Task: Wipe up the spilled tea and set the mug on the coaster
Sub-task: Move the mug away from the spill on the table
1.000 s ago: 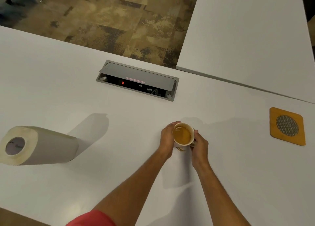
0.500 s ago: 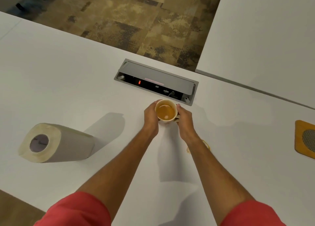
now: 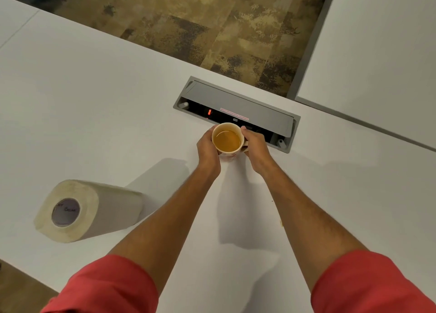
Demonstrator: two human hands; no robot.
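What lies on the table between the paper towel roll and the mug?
In the head view, only bare white table and the roll's shadow lie between the paper towel roll and the mug, plus the left hand gripping the mug.

A white bench [image 3: 94, 105] held a grey recessed power box [image 3: 247, 107]. Mottled brown carpet [image 3: 212, 24] lay beyond. A second white bench [image 3: 377, 53] stood alongside.

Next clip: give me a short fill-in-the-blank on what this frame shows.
1. Both hands, left hand and right hand, hold the ____.
2. The mug contains ____-coloured liquid.
3. The paper towel roll lies on its ____.
4. The power box lid is ____.

Missing: mug; amber; side; open
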